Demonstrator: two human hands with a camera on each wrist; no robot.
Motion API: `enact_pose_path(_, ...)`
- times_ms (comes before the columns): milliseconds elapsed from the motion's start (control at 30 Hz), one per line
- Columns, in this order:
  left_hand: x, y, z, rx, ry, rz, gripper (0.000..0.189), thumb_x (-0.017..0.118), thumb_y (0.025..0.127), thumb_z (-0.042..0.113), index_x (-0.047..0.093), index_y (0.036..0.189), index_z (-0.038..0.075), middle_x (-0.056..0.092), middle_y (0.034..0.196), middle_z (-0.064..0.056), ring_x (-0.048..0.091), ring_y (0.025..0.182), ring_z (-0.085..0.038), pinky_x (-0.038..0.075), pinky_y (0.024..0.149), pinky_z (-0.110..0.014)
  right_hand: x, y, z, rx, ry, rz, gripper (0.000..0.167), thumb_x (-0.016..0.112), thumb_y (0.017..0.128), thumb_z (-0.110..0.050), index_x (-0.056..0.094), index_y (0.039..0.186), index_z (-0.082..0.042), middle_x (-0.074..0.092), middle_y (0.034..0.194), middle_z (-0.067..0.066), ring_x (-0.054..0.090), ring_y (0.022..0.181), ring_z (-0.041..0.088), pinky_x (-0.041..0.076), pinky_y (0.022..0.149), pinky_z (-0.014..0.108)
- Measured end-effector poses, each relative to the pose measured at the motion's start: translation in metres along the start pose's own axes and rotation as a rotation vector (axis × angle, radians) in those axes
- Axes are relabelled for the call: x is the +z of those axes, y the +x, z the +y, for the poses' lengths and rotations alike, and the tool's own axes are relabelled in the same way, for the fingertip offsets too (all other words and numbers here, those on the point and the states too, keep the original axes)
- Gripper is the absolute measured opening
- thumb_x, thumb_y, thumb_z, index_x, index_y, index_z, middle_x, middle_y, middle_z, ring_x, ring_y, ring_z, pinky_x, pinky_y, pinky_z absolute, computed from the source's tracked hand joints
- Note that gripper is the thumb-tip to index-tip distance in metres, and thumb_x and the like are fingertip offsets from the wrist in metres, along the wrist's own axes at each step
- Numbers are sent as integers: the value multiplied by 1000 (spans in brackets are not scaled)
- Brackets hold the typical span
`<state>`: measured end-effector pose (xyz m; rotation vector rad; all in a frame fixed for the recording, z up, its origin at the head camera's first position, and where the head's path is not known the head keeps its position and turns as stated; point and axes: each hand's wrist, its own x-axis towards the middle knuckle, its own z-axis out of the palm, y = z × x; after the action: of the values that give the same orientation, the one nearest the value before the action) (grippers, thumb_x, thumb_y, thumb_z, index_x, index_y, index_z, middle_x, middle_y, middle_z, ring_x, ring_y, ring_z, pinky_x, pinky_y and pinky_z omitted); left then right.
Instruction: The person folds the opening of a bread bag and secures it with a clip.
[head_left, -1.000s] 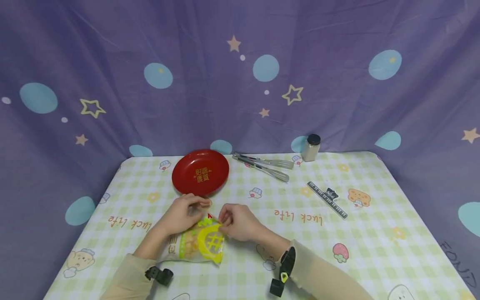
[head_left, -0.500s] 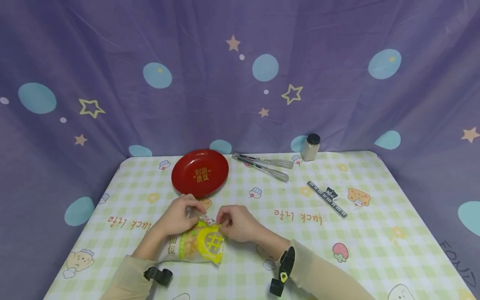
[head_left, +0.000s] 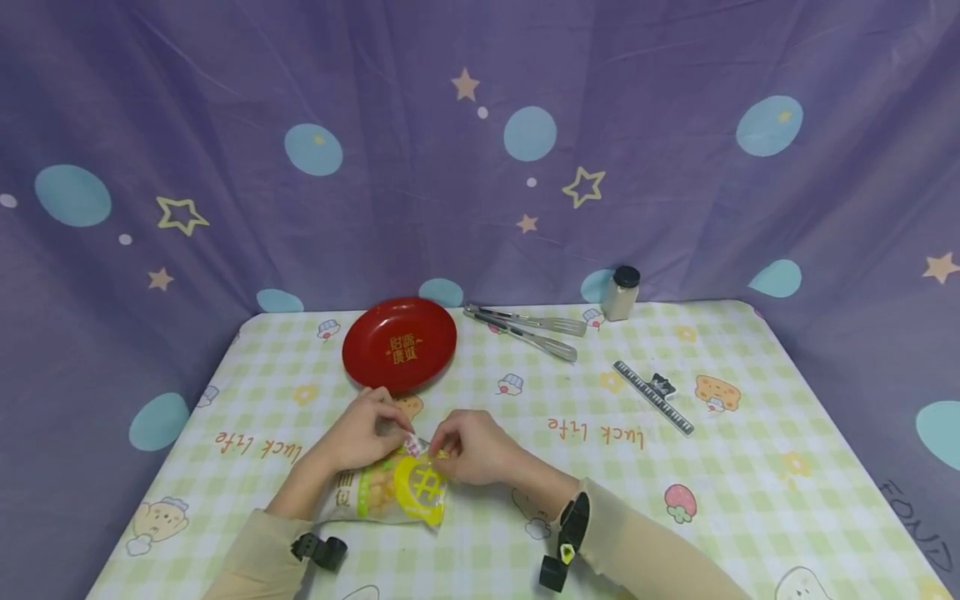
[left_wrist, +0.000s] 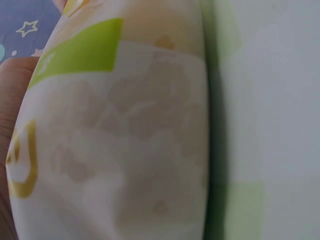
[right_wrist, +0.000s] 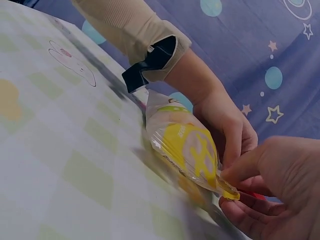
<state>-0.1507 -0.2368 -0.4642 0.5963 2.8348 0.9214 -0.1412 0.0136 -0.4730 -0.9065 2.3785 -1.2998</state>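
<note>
A plastic food bag (head_left: pixel 382 490), yellow, green and clear-white with pale golden pieces inside, lies on the table at front centre-left. My left hand (head_left: pixel 366 433) reaches over its far side, thumb and fingers pinching the upper edge. The right hand (head_left: pixel 474 448) pinches the yellow edge at the bag's right end, close to the left fingertips. In the right wrist view the bag (right_wrist: pixel 182 142) lies between both hands, and the right thumb and fingers (right_wrist: pixel 245 167) hold its crimped yellow edge. The left wrist view is mostly filled by the bag's whitish side (left_wrist: pixel 115 150).
A red plate (head_left: pixel 401 346) with gold characters stands just beyond the left hand. Metal tongs (head_left: pixel 525 330) lie at the back centre, near a black-lidded jar (head_left: pixel 622 294). A keyboard-patterned clip (head_left: pixel 654 398) lies to the right. A checked cloth (head_left: pixel 585 517) covers the table.
The left fingertips have come down slightly towards the bag's edge, and the right fingers have shifted slightly left. A whitish, printed part of the edge now shows between the hands.
</note>
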Motion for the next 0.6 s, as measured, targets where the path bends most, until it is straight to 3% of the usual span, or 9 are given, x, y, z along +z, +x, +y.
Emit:
enact_pose_path(133, 0, 0, -1, 16, 10, -10, 21, 79, 86, 8, 78, 84, 29, 60, 94, 10, 44, 97, -14, 40, 85, -34, 2, 2, 1, -5, 8, 29, 5, 73, 95, -12, 77, 94, -14, 70, 87, -5, 58, 69, -2, 53, 67, 15)
enact_pose_path(300, 1, 2, -1, 67, 9, -20, 22, 77, 88, 6, 74, 83, 27, 66, 89, 14, 54, 93, -12, 47, 89, -35, 4, 7, 0, 30, -46, 57, 7, 71, 98, -14, 76, 93, -12, 68, 77, -7, 55, 64, -1, 50, 63, 15)
enact_pose_path(600, 2, 7, 15, 112, 56, -77, 14, 82, 88, 18, 75, 81, 28, 65, 75, 20, 55, 80, -11, 46, 76, -26, 7, 10, -2, 42, -113, 74, 13, 75, 96, -12, 79, 83, -12, 67, 66, -8, 52, 56, -2, 47, 57, 14)
